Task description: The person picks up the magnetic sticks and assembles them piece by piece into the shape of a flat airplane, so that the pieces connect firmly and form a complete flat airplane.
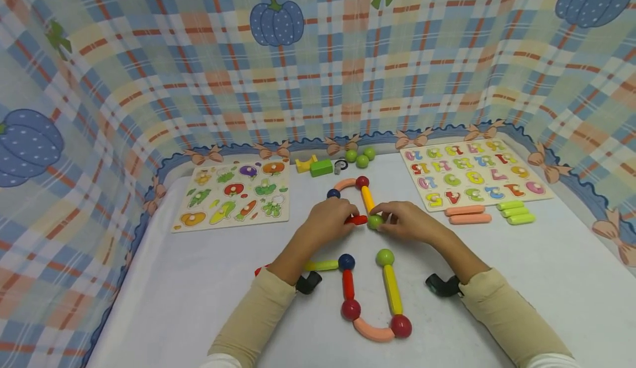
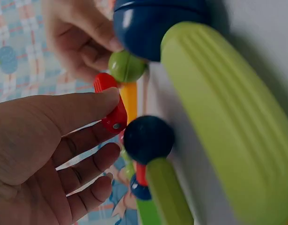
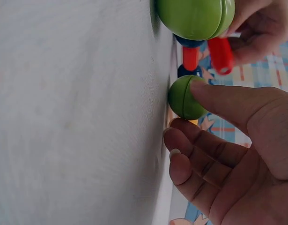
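My left hand [image 1: 328, 222] pinches a short red stick [image 2: 113, 105] between thumb and fingers, its free end pointing at a green ball [image 1: 375, 223]. With thumb and fingertips, my right hand [image 1: 409, 223] holds that ball close over the table. A yellow-orange stick [image 1: 367, 198] runs from the ball back to a red ball [image 1: 362, 181]. From there a curved peach piece [image 1: 345, 183] leads to a blue ball [image 1: 333, 193], partly behind my left hand. In the right wrist view, the red stick and the held green ball [image 3: 186, 97] stand apart.
Nearer me lies another joined shape with a green ball [image 1: 385, 257], yellow stick [image 1: 392, 289], curved peach piece [image 1: 374, 330] and blue ball [image 1: 346, 262]. Puzzle boards [image 1: 233, 225] [image 1: 477, 175] flank the work. Loose sticks [image 1: 469, 219], green balls [image 1: 362, 161] and a green block [image 1: 321, 168] lie farther off.
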Available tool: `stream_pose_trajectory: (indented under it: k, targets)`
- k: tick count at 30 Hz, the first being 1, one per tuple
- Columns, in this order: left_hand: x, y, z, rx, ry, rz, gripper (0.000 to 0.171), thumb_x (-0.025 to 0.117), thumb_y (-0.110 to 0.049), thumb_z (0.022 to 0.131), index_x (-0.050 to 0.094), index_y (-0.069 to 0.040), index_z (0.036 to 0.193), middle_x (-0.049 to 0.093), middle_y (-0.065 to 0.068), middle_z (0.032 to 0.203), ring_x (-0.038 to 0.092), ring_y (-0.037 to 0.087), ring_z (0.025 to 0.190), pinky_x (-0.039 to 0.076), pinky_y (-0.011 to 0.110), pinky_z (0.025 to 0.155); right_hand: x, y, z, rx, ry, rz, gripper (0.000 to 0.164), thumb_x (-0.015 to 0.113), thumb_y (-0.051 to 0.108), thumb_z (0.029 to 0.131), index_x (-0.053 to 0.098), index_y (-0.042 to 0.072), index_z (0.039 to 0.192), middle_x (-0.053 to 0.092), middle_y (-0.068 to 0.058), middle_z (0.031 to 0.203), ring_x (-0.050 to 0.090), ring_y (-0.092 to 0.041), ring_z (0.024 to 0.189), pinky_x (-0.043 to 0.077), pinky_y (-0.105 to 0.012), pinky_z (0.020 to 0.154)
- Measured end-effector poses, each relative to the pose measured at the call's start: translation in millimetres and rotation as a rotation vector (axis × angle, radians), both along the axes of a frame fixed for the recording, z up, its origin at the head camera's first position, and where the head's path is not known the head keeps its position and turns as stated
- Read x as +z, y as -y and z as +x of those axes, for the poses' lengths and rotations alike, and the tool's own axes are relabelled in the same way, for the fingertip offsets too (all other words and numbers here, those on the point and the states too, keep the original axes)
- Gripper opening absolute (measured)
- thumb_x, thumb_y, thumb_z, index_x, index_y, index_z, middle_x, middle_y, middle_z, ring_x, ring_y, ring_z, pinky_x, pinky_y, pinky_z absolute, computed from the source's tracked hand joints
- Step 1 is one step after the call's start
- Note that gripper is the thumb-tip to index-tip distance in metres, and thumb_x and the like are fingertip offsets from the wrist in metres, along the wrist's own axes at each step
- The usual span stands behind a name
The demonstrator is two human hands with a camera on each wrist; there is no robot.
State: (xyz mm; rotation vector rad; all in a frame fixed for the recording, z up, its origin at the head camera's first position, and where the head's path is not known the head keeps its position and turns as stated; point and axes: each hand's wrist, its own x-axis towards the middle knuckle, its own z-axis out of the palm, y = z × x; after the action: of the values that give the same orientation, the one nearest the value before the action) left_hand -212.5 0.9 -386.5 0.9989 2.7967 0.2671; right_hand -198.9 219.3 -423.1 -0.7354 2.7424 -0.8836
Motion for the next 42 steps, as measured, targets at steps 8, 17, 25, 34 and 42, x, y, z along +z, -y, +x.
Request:
stream_pose_trajectory:
  k: [8,17,25,34,42]
  targets:
    - [-6.9,-13,3.1,0.001,-0.051,-0.092,0.027,0.068,-0.027,0.081,0.065,-0.021,0.107,0.055,-0.008,0.083,0.044,0.013,0.076,0.039,0.023,0.064,0.4,1,-1.2,0.019,-0.016,-0.016,0.035,0.068,0.015,0.081,0.059,0.015,0.114,0.059,0.003,0.087,0.053,-0.013,0.073,0.046,-0.026,0.068]
    - [-11.5,-12,5.5,-0.010,-0.077,-0.154,0.022,0.064,-0.029,0.084,0.066,-0.020,0.104,0.052,-0.006,0.078,0.043,0.015,0.074,0.038,0.025,0.064,-2.6,2,2.5,0.044,-0.005,-0.027,0.034,0.069,0.016,0.080,0.060,0.014,0.112,0.058,0.004,0.085,0.052,-0.014,0.073,0.047,-0.027,0.068]
    - [-15.7,-7,0.6,-0.001,0.035,-0.060,0.025,0.064,-0.028,0.084,0.064,-0.019,0.108,0.054,-0.007,0.085,0.046,0.011,0.076,0.040,0.023,0.069,-0.7,3,3.6,0.049,0.000,-0.026,0.034,0.070,0.016,0.080,0.060,0.015,0.112,0.058,0.005,0.085,0.053,-0.013,0.073,0.047,-0.026,0.068]
    - [5.1,49,24.8,0.101,0.107,0.068,0.016,0.066,-0.031,0.083,0.063,-0.021,0.095,0.053,-0.006,0.086,0.046,0.011,0.079,0.043,0.025,0.071,7.7,2,5.1,-0.010,0.019,0.006,0.027,0.070,0.021,0.079,0.056,0.014,0.102,0.057,0.003,0.080,0.052,-0.014,0.070,0.046,-0.027,0.064]
    - [19.1,150,77.8,0.264,0.325,0.008,0.033,0.080,-0.036,0.064,0.061,-0.019,0.086,0.053,-0.004,0.079,0.046,0.013,0.071,0.041,0.030,0.063,19.2,-5,24.7,0.176,0.280,0.021,0.023,0.064,0.035,0.083,0.060,0.018,0.098,0.058,0.003,0.072,0.053,-0.015,0.067,0.046,-0.027,0.061]
